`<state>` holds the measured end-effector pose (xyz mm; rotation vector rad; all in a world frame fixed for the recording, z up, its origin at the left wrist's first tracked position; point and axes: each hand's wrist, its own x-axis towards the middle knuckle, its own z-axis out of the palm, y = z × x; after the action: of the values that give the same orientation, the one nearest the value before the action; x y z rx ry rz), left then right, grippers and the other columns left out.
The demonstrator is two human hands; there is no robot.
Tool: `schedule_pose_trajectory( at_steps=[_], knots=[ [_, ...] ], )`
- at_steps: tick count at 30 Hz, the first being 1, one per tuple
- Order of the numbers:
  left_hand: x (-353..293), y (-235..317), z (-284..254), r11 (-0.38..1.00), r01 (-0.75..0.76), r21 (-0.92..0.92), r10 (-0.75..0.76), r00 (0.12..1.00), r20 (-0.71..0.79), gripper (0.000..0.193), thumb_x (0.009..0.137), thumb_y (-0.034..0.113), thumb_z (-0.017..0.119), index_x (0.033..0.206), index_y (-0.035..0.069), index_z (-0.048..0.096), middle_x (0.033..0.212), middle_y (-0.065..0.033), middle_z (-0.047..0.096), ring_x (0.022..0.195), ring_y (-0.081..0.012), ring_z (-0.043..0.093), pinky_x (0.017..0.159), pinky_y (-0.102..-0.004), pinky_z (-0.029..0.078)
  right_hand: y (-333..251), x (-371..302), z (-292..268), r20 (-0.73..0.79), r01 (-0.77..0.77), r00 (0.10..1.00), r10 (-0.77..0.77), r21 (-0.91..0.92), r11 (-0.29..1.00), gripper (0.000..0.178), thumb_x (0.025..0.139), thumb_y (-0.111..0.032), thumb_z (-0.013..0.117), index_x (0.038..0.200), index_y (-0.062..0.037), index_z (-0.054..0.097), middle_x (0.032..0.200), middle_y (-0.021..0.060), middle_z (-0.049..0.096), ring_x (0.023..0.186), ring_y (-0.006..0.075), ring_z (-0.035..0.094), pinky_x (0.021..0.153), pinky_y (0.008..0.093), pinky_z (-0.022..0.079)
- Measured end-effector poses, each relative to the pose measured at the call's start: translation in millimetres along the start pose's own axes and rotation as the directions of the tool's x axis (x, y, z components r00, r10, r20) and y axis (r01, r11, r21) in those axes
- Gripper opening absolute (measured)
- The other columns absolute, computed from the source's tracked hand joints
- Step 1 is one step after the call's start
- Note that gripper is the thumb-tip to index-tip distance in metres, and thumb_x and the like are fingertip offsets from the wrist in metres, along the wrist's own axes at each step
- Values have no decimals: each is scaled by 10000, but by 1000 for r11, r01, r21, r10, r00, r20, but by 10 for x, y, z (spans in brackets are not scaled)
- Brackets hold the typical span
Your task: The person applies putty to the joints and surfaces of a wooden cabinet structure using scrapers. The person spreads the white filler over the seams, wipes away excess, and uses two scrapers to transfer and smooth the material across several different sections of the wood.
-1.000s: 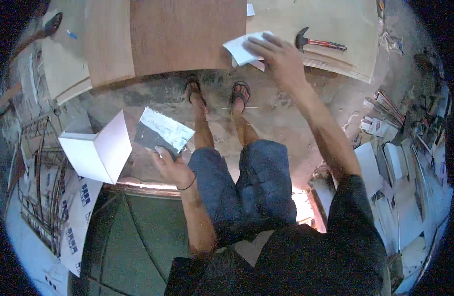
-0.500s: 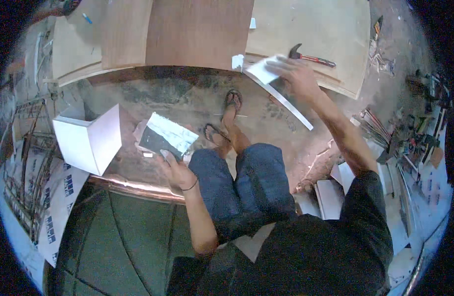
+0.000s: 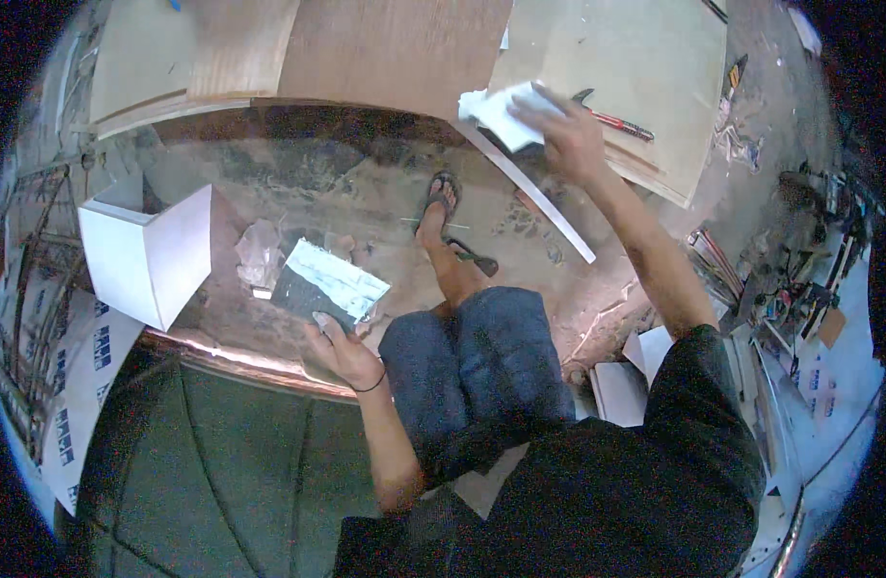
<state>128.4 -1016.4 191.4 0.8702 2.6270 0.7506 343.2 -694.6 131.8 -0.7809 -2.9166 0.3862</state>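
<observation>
My left hand (image 3: 346,352) grips the near edge of a flat dark plate (image 3: 308,299), thumb on top. White paste (image 3: 337,273) is smeared over its far half. Ahead and to the right, my right hand (image 3: 568,135) is closed on a white flat piece (image 3: 512,118), held at the near edge of the wooden worktop (image 3: 645,58). A white lump (image 3: 469,104) shows at the piece's left end; whether it is attached I cannot tell. From there a long white strip (image 3: 544,202) slants toward me. A red-handled hammer (image 3: 624,125) lies just beyond the hand, its head partly covered.
A white folded panel (image 3: 149,255) stands at left, beside crumpled clear plastic (image 3: 260,252). Brown board (image 3: 395,53) spans the worktop's middle. Tools and scraps (image 3: 799,255) clutter the right side; white boards (image 3: 621,390) lean by my right hip. My sandalled foot (image 3: 438,197) is ahead.
My right hand and the white piece have shifted slightly, and the piece is tilted differently. My left hand keeps the plate in place. My nearer sandal has moved right. The whole view has shifted a little.
</observation>
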Motion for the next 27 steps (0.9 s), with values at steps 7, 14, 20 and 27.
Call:
schedule_pose_trajectory(
  at_steps=[7, 14, 20, 27],
  knots=[
    [-240, 198, -88, 511, 367, -777, -506, 860, 74, 430, 899, 245, 397, 1179, -75, 336, 1093, -140, 459, 921, -166, 463, 807, -262, 371, 34, 539, 19, -31, -83, 996, 81, -49, 995, 414, 663, -58, 523, 1024, -250, 584, 1018, 9, 584, 872, 202, 577, 660, 318, 487],
    [-603, 144, 87, 473, 376, -797, -667, 743, -45, 481, 881, 278, 421, 1151, -112, 345, 1095, -191, 444, 939, -221, 439, 817, -307, 354, 67, 18, 78, 724, 181, 689, 12, -188, 965, 224, 726, -100, 499, 910, -146, 619, 905, 68, 606, 757, 230, 589, 589, 333, 477],
    [-1083, -359, 243, 520, 294, -802, -547, 836, -48, 576, 860, 312, 451, 1177, -143, 297, 1136, -231, 415, 1022, -248, 415, 911, -323, 303, -78, -924, -235, 305, -531, 817, 489, 70, 844, 344, 685, -30, 492, 983, -159, 606, 902, 103, 600, 824, 258, 569, 739, 363, 449],
    [-985, -239, 442, 606, 345, -716, -486, 874, 10, 508, 878, 281, 429, 1162, -126, 319, 1099, -211, 431, 972, -229, 427, 865, -305, 336, 330, -544, -60, -34, -569, 789, 613, 334, 751, 350, 761, -60, 465, 1076, -183, 554, 868, 107, 605, 785, 279, 579, 681, 335, 459]
  ],
)
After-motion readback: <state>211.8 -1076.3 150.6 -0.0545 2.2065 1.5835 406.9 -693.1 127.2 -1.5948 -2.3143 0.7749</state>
